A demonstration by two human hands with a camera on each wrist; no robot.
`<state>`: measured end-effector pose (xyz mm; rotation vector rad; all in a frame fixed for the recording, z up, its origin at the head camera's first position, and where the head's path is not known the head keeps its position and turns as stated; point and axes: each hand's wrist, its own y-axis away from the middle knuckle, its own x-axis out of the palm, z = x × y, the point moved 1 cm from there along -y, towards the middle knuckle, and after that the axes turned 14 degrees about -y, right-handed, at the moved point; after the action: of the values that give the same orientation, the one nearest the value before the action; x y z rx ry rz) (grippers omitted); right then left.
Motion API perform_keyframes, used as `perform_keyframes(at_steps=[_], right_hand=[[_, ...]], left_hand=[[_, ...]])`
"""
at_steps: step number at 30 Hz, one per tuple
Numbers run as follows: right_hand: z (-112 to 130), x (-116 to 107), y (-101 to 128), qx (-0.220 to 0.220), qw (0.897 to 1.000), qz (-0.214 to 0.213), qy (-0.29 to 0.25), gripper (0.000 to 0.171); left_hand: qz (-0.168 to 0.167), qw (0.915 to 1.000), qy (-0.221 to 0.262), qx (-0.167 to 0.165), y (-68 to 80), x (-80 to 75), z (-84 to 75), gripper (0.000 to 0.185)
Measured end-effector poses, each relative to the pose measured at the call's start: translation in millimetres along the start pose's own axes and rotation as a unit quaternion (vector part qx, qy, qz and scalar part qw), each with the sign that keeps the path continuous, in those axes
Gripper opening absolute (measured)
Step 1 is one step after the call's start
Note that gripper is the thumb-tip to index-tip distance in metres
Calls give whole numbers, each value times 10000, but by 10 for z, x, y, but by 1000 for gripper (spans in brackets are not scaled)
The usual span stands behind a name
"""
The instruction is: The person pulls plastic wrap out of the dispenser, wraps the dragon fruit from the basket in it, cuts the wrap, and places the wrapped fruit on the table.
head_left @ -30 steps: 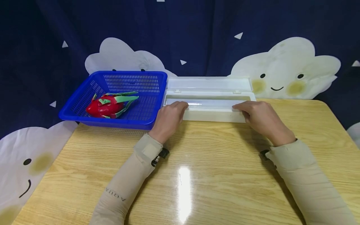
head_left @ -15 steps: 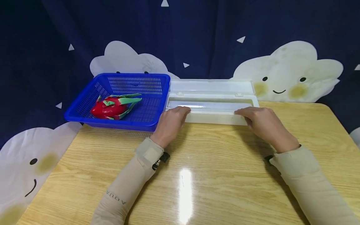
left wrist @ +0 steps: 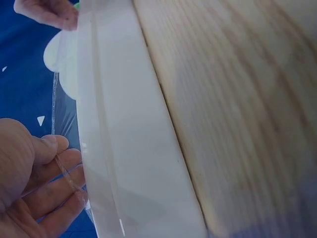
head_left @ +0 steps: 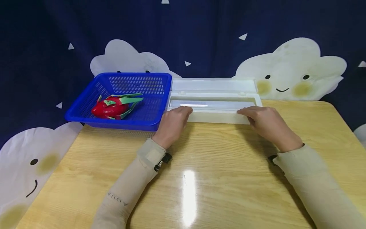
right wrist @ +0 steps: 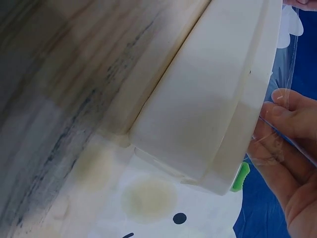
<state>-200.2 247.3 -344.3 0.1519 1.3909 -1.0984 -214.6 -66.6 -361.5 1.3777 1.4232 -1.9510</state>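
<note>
Head view: both hands' fingers [head_left: 184, 109] pinch clear film [head_left: 213, 105] over white dispenser [head_left: 217, 117]

Basket [head_left: 160, 95] sits at 11 o'clock on the table [head_left: 217, 178], fruit [head_left: 112, 106] in it. Dispenser box [head_left: 217, 117] touches its right side at 12, 2 hands at its near edge.

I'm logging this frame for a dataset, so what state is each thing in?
White plastic wrap dispenser box: lid open, tilted back.
Clear cling film: edge pinched at both ends.
Left hand: grip on film.
Right hand: grip on film.
Blue plastic basket: holds red dragon fruit.
</note>
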Motion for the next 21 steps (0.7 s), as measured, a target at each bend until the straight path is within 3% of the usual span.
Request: perform_keyframes(at_steps=[4, 11, 21], right_hand=[[-3, 52, -37, -18, 10000, 73, -52, 37], [7, 24, 13, 55, 10000, -12, -9, 37], [-12, 12, 18, 28, 10000, 6, -11, 36]], left_hand=[[-128, 9998, -88, -125, 48, -1, 35, 16], [-194, 9997, -104, 65, 18, 0, 4, 16], [-231, 9996, -135, 67, 5, 31, -6, 15]])
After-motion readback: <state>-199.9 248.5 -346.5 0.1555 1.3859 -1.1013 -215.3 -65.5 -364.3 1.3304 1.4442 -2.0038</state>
